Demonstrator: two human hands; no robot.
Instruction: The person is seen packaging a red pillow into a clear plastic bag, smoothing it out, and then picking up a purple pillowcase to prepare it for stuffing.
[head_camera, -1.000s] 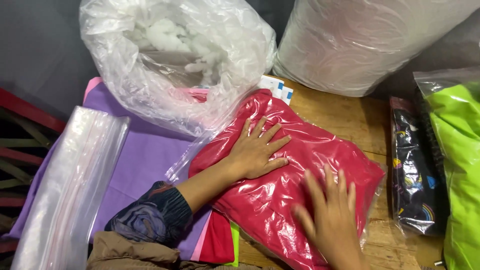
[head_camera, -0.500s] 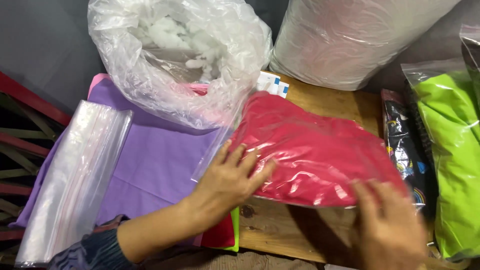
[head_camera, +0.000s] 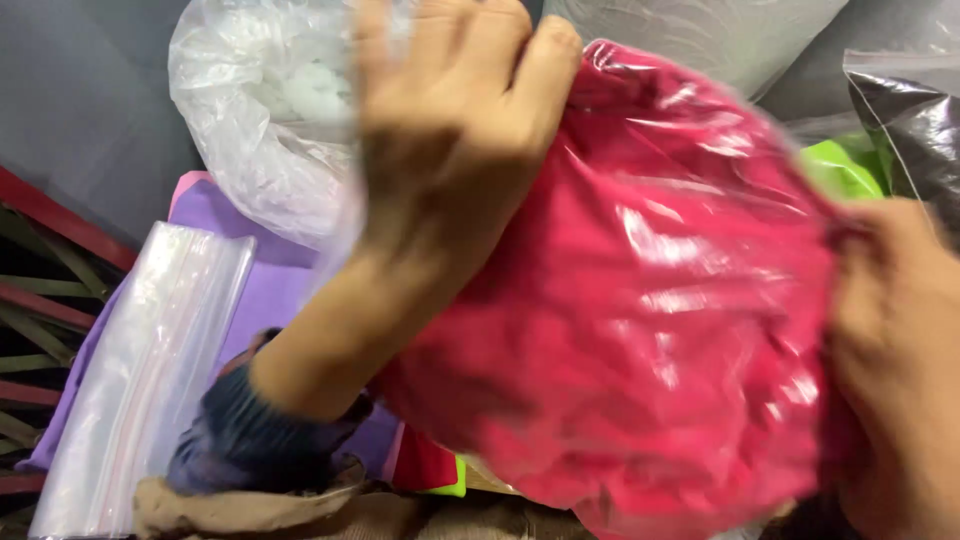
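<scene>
Glossy clear plastic bag (head_camera: 650, 300) over matt red cloth, crinkled film sack (head_camera: 270, 120)

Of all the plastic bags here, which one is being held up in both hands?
The clear plastic bag packed with red fabric. The left hand and right hand grip its two ends; the white-filled bag and flat empty bags lie untouched.

Purple sheet (head_camera: 262, 300) under clear bags (head_camera: 150, 370)

A: How many bagged items does the view hold?
B: One red bagged cloth (head_camera: 640, 330), one green packet (head_camera: 840, 168), one dark packet (head_camera: 915, 130).
A: And the hands?
B: Two hands: left hand (head_camera: 450, 130), right hand (head_camera: 895, 370). Also one stack of clear bags (head_camera: 150, 370).
</scene>
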